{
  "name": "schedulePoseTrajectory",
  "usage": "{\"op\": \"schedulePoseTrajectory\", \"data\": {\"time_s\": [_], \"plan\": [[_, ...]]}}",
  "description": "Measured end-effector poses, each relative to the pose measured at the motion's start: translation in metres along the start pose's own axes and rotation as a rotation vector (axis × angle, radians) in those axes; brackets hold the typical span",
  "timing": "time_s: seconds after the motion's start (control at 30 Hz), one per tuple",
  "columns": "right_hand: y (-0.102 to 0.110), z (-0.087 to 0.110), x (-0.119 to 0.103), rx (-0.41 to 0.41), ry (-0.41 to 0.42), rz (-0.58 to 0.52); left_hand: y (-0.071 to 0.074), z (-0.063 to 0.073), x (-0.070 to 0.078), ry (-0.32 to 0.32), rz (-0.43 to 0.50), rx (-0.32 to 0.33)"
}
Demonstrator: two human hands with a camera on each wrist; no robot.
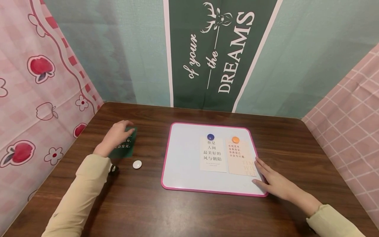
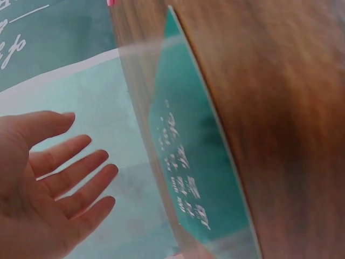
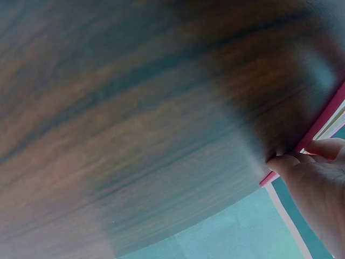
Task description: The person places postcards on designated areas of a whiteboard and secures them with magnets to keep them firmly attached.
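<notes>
My left hand hovers over a dark green card with white writing, at the left of the table. In the left wrist view its fingers are spread and relaxed, apart from the card. A round white magnet lies just beside that card. My right hand rests at the lower right edge of a pink-framed whiteboard, thumb over the board and fingers along the frame. On the board, a blue magnet tops a cream card, and an orange magnet tops a peach card.
The brown wooden table lies under everything. Behind it hangs a green cloth with a dark lettered band. Patterned pink cloths flank it, apple-printed on the left and checked on the right.
</notes>
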State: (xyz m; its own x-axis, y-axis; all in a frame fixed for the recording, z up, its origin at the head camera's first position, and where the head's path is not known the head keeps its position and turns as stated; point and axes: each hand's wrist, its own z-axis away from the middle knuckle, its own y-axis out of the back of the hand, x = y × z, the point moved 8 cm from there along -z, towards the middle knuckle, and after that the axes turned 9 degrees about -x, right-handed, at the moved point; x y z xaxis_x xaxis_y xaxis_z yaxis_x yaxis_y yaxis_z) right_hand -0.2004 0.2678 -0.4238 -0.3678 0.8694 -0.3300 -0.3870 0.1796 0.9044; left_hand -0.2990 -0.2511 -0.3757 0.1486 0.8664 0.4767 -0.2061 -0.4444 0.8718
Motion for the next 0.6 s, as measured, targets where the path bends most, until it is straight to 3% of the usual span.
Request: {"op": "schedulePoseTrajectory", "data": {"time_s": [0.27,0.6], "plan": [[0.001,0.0,0.0,0.004,0.0,0.006,0.003,0.007,-0.021,0.093,0.027,0.043],[0.0,0.0,0.0,0.006,0.001,0.01,0.007,0.015,-0.033,0.238,0.044,0.069]]}}
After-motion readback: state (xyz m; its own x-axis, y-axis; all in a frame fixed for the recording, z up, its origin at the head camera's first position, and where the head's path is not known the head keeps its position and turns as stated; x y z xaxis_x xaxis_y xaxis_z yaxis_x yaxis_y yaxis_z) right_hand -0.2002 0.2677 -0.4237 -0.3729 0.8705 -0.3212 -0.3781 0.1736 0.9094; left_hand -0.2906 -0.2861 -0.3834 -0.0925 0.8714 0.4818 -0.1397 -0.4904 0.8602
